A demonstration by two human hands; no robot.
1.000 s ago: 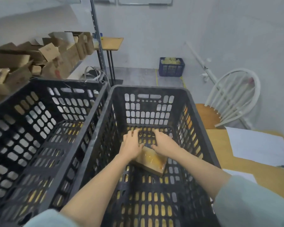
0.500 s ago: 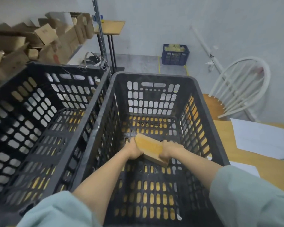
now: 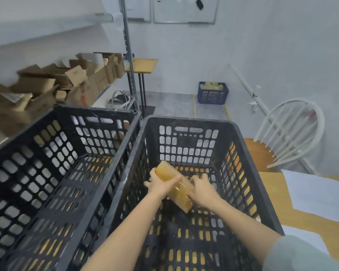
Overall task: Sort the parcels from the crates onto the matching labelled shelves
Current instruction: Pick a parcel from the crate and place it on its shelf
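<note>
The right crate (image 3: 188, 119) had a brown parcel (image 3: 167, 172) inside, tilted and held up off its floor. The left hand (image 3: 159, 185) had its grip wrapped round the parcel's middle. The right hand (image 3: 203, 192) had its grip curled round the near end.

Forearms outstretched, left hand (image 3: 160, 185) and right hand (image 3: 204, 191) in curled grip on one parcel (image 3: 166, 171)

I see a loose, pale grey-green sleeve (image 3: 305, 255) ending above my right forearm; my left hand (image 3: 160, 185) and right hand (image 3: 204, 193) are bare.
</note>
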